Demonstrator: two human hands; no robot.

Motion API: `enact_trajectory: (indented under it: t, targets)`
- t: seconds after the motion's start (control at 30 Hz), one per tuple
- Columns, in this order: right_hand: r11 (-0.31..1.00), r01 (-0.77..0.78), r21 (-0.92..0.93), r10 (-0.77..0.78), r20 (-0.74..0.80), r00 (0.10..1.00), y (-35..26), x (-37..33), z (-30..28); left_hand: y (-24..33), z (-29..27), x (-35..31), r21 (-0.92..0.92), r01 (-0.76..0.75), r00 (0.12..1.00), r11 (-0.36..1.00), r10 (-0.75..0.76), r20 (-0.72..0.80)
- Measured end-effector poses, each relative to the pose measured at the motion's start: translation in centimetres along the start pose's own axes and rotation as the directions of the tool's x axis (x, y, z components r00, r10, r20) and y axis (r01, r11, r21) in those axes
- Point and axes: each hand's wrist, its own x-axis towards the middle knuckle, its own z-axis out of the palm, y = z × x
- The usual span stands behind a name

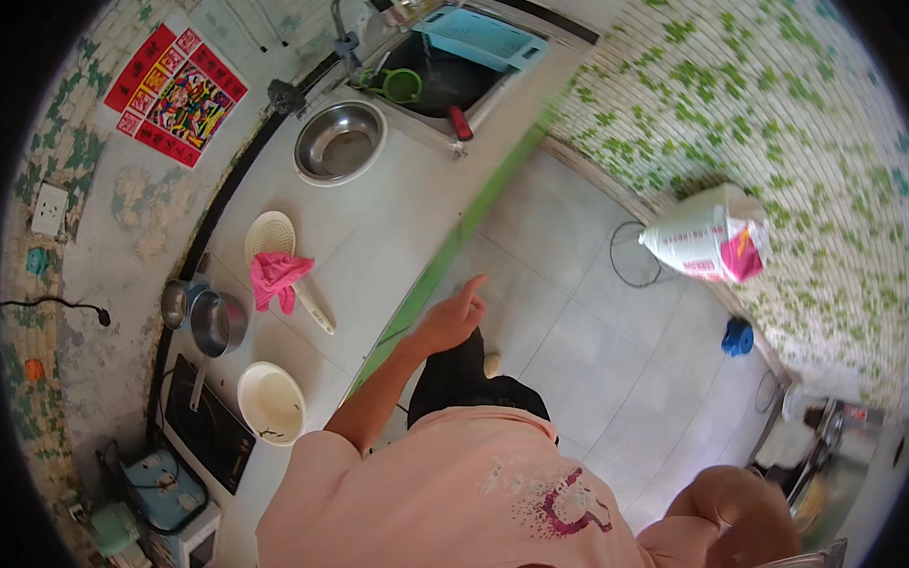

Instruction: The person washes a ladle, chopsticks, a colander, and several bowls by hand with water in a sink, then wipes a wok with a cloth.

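My left hand (454, 318) is held out past the green front edge of the counter, above the tiled floor. Its index finger points outward, the other fingers are loosely bent, and nothing is in it. Nearest to it on the counter lies a cream slotted skimmer (320, 311) with a pink cloth (279, 278) draped across it. A white bowl (271, 403) with dark bits inside stands closer to me. My right arm (728, 505) is bent at the lower right; its hand is out of the picture.
A metal basin (339, 143) stands near the sink (448, 84), which holds a green strainer (402, 86) and blue rack (481, 38). A saucepan (216, 324) is beside the black cooktop (204, 423). Across the floor sits a white sack (698, 235).
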Motion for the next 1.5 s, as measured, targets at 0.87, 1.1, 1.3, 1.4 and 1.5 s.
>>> enact_trajectory:
  t: [0.87,1.1,1.3,1.4,1.5]
  targets:
    - [0.87,-0.222,-0.441,0.489,0.705,0.513,34.7,51.2,4.9,-6.5,-22.4,18.8,0.205,0.64,0.54,0.741,-0.245,-0.805]
    - [0.91,-0.091,-0.404,0.403,0.811,0.424,40.5,61.6,7.6,-5.0,-21.8,22.8,0.068,0.743,0.404,0.666,-0.364,-0.839]
    - [0.882,-0.041,-0.469,0.461,0.843,0.278,41.9,65.0,10.2,-4.0,-21.8,24.1,0.082,0.825,0.337,0.56,-0.371,-0.865]
    - [0.87,-0.042,-0.491,0.489,0.847,0.21,42.7,65.0,10.8,-4.3,-21.7,23.9,0.1,0.841,0.331,0.531,-0.36,-0.872]
    - [0.891,-0.078,-0.446,0.452,0.866,0.214,43.1,64.6,11.0,-4.7,-21.3,23.9,0.071,0.833,0.304,0.549,-0.347,-0.887]
